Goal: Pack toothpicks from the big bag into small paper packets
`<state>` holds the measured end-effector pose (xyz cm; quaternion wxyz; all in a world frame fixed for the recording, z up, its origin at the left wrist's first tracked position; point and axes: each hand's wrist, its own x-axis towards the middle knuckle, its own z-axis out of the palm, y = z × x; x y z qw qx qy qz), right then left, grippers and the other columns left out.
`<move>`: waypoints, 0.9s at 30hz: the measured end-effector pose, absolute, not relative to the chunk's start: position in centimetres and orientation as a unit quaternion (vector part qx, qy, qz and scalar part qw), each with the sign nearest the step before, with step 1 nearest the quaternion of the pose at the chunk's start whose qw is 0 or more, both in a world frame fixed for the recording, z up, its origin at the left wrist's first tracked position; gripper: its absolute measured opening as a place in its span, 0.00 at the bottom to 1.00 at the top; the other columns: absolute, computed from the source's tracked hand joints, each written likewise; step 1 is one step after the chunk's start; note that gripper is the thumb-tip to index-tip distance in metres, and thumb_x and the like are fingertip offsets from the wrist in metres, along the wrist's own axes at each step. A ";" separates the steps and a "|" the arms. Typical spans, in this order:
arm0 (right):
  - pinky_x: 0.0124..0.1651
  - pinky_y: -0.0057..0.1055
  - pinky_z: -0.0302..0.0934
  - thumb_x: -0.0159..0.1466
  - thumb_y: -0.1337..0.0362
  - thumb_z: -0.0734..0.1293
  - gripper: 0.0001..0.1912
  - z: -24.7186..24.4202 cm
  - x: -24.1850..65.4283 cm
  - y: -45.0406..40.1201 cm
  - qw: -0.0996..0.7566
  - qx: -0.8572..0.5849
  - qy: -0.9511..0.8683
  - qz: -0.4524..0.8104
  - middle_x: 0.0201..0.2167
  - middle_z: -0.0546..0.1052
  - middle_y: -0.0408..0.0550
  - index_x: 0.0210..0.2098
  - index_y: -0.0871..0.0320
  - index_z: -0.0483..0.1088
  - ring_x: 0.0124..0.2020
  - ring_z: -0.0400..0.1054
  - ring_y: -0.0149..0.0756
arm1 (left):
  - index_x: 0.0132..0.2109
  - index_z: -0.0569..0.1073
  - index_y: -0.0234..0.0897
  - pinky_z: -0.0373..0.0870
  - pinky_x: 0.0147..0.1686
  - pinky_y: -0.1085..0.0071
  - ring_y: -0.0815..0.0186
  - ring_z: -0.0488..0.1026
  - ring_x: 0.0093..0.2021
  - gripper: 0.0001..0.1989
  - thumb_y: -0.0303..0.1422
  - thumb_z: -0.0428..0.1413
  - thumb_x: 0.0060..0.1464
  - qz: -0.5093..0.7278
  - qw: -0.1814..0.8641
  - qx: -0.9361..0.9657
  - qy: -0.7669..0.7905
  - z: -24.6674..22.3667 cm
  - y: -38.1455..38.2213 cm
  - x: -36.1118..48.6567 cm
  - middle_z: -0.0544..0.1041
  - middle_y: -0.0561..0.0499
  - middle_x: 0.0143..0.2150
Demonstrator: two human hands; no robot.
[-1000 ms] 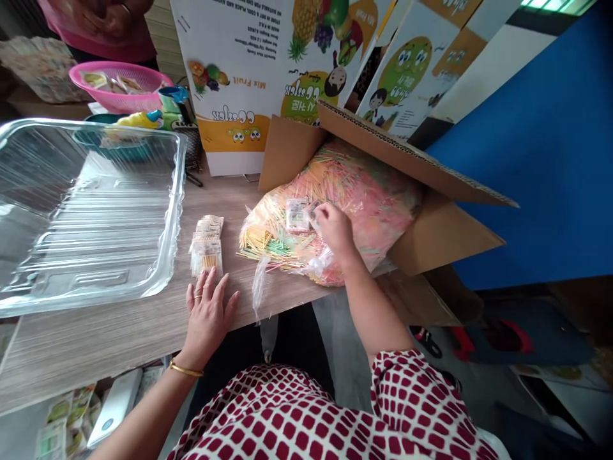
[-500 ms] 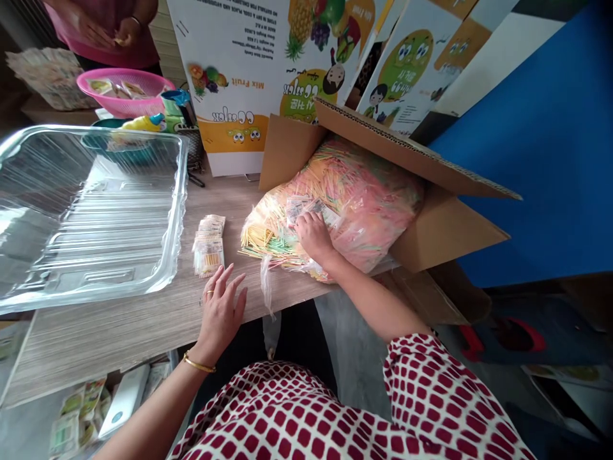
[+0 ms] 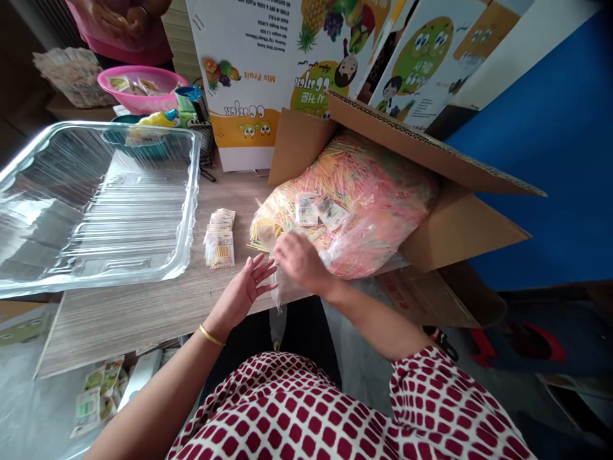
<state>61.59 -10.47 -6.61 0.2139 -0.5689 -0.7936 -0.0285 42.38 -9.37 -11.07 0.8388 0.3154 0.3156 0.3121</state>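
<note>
Sticks (image 3: 352, 182) lie just beyond the right hand (image 3: 302, 260), blurred grip unclear; left hand (image 3: 241, 289), fingers apart.

Your lane: tabletop strip (image 3: 242, 191) between packet stack (image 3: 220, 247) and stick bag (image 3: 383, 185) | left: plastic tray (image 3: 189, 217), wall raised, blocks you | back, right: carton flaps (image 3: 472, 233) limit your reach

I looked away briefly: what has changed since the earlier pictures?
The right hand let go of the slanted packet on the bag of sticks and drew back toward the left hand, which moved right, away from the packet stack. The packet stack and clear tray stayed put.
</note>
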 end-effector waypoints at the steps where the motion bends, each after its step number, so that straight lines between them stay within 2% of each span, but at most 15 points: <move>1: 0.53 0.38 0.60 0.74 0.64 0.61 0.10 -7.0 60.2 -11.2 0.182 -0.534 -0.826 0.009 0.40 0.75 0.52 0.38 0.59 0.71 0.45 0.68 0.42 | 0.52 0.76 0.36 0.76 0.47 0.63 0.59 0.76 0.50 0.24 0.51 0.59 0.60 0.316 0.845 0.287 0.323 -11.4 -9.3 42.5 0.78 0.41 0.52; 3: 0.52 0.36 0.61 0.74 0.61 0.62 0.10 -7.8 58.4 -12.0 0.156 -0.486 -0.855 0.090 0.40 0.77 0.50 0.39 0.59 0.72 0.44 0.69 0.39 | 0.44 0.77 0.32 0.76 0.43 0.67 0.64 0.76 0.41 0.20 0.45 0.66 0.54 0.337 0.828 0.257 0.368 -12.2 -9.4 42.4 0.80 0.44 0.43; 4: 0.52 0.33 0.61 0.74 0.61 0.62 0.11 -8.1 58.1 -11.8 0.160 -0.494 -0.846 0.124 0.40 0.77 0.49 0.39 0.59 0.72 0.44 0.70 0.37 | 0.44 0.76 0.32 0.76 0.42 0.68 0.65 0.76 0.39 0.20 0.43 0.67 0.51 0.350 0.814 0.247 0.393 -12.6 -9.6 42.2 0.80 0.45 0.42; 6: 0.49 0.30 0.62 0.75 0.62 0.59 0.13 -8.4 58.4 -10.6 0.167 -0.572 -0.789 0.154 0.41 0.78 0.49 0.40 0.59 0.73 0.44 0.71 0.35 | 0.49 0.75 0.34 0.77 0.42 0.67 0.63 0.77 0.41 0.23 0.42 0.68 0.50 0.363 0.794 0.243 0.423 -13.2 -9.9 41.8 0.80 0.45 0.46; 9: 0.45 0.30 0.64 0.76 0.63 0.56 0.16 -8.6 59.2 -7.0 0.108 -0.710 -0.686 0.116 0.46 0.79 0.52 0.43 0.59 0.74 0.44 0.73 0.37 | 0.55 0.72 0.36 0.76 0.41 0.65 0.60 0.79 0.42 0.27 0.42 0.66 0.51 0.352 0.781 0.267 0.441 -13.6 -10.3 41.3 0.80 0.43 0.49; 12: 0.45 0.32 0.66 0.75 0.65 0.55 0.15 -9.0 58.2 -3.3 0.030 -0.742 -0.664 0.086 0.49 0.79 0.56 0.49 0.60 0.72 0.46 0.75 0.41 | 0.53 0.73 0.36 0.75 0.43 0.67 0.61 0.79 0.43 0.25 0.42 0.66 0.51 0.350 0.772 0.297 0.440 -14.0 -10.5 41.1 0.80 0.45 0.49; 16: 0.48 0.37 0.68 0.73 0.69 0.56 0.16 -9.8 55.7 0.2 -0.003 -0.776 -0.627 0.070 0.47 0.79 0.68 0.56 0.70 0.66 0.49 0.76 0.47 | 0.47 0.76 0.36 0.72 0.45 0.73 0.65 0.77 0.45 0.19 0.43 0.65 0.54 0.367 0.772 0.321 0.407 -14.6 -10.7 41.3 0.80 0.48 0.48; 19: 0.50 0.38 0.69 0.71 0.68 0.60 0.18 -10.0 55.0 1.3 -0.014 -0.790 -0.609 0.071 0.47 0.78 0.73 0.57 0.75 0.64 0.50 0.76 0.50 | 0.47 0.76 0.36 0.73 0.37 0.74 0.66 0.76 0.40 0.21 0.46 0.65 0.53 0.349 0.780 0.312 0.415 -14.6 -10.8 41.2 0.80 0.48 0.46; 23: 0.50 0.37 0.70 0.69 0.67 0.62 0.20 -9.7 56.1 1.4 -0.034 -0.790 -0.609 0.056 0.49 0.76 0.74 0.57 0.75 0.64 0.51 0.76 0.50 | 0.52 0.77 0.40 0.69 0.24 0.76 0.68 0.73 0.34 0.25 0.49 0.64 0.53 0.310 0.782 0.320 0.436 -14.4 -10.7 40.7 0.79 0.49 0.46; 27: 0.50 0.36 0.69 0.69 0.70 0.61 0.19 -9.6 57.0 1.3 -0.063 -0.775 -0.626 0.062 0.52 0.74 0.73 0.57 0.73 0.65 0.51 0.75 0.47 | 0.53 0.78 0.38 0.69 0.21 0.77 0.69 0.70 0.31 0.26 0.49 0.65 0.52 0.307 0.778 0.331 0.437 -14.5 -10.5 40.7 0.79 0.48 0.46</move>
